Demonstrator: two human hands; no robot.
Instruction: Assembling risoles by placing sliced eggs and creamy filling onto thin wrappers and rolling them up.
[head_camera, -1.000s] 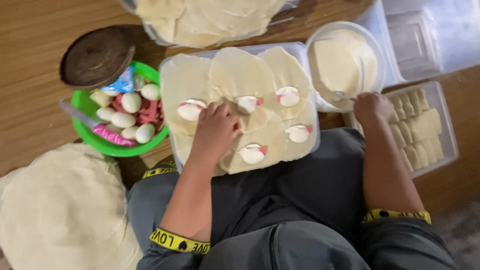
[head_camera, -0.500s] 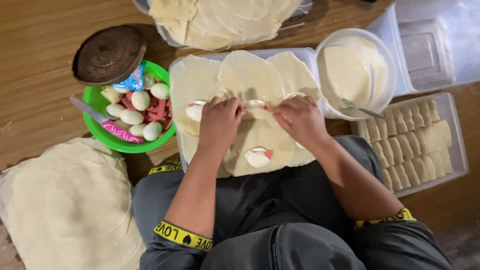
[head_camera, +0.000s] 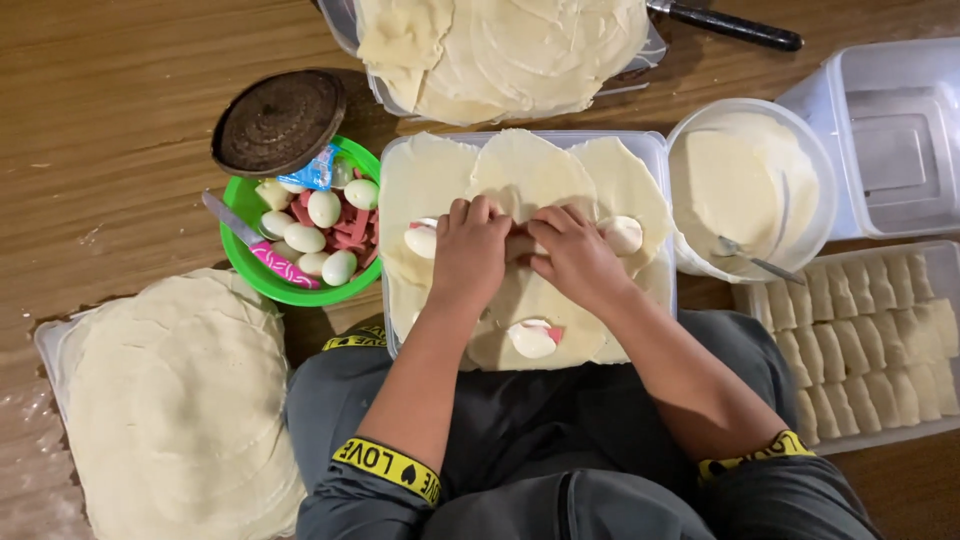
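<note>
Seen from the head camera, at picture centre, a clear tray (head_camera: 655, 150) rests on the person's lap, lined with round pale wrappers (head_camera: 440, 175). Both hands lie side by side on the middle wrapper: the left hand (head_camera: 468, 252) and the right hand (head_camera: 577, 258) have their fingers curled down and pressed together, pinching the wrapper's far edge, which runs nine to three o'clock just under the fingertips. The filling beneath them is hidden. Egg halves sit on neighbouring wrappers: one (head_camera: 420, 240) at nine o'clock touching the left hand, one (head_camera: 624, 235) at three o'clock beside the right, one (head_camera: 533, 340) at six o'clock between the wrists. At ten o'clock a green bowl (head_camera: 240, 262) holds egg halves, pink sausage strips and a small blue packet (head_camera: 318, 172), partly under a dark round lid (head_camera: 278, 122). At two o'clock stands a tub of white batter (head_camera: 745, 185); at four o'clock a tray of finished rolls (head_camera: 875, 345).
</note>
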